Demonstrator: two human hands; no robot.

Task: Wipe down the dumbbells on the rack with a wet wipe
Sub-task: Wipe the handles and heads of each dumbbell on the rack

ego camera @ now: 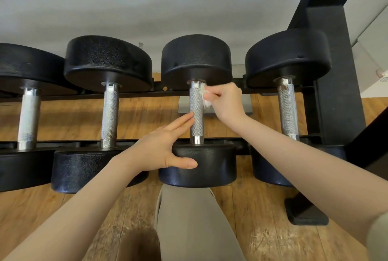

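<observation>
Four dumbbells sit side by side on the black rack (333,84) in front of you, handles running away from you, and you're working on the third one from the left (197,59). Your right hand (225,101) has a crumpled white wet wipe (205,97) pinched in its curled fingers, pressed against the right side of that dumbbell's knurled handle (196,114), up near the far head. Your left hand (161,147) is spread out flat-ish: straight fingers touching the left side of the same handle lower down, thumb stretched across the top of the near head (199,168). So it's bracing, not gripping. The dumbbell on the far right (287,57) has some rusty-looking specks on its handle. Wood floor (52,214) below, your knee (189,223) in tan trousers right under the near head.
</observation>
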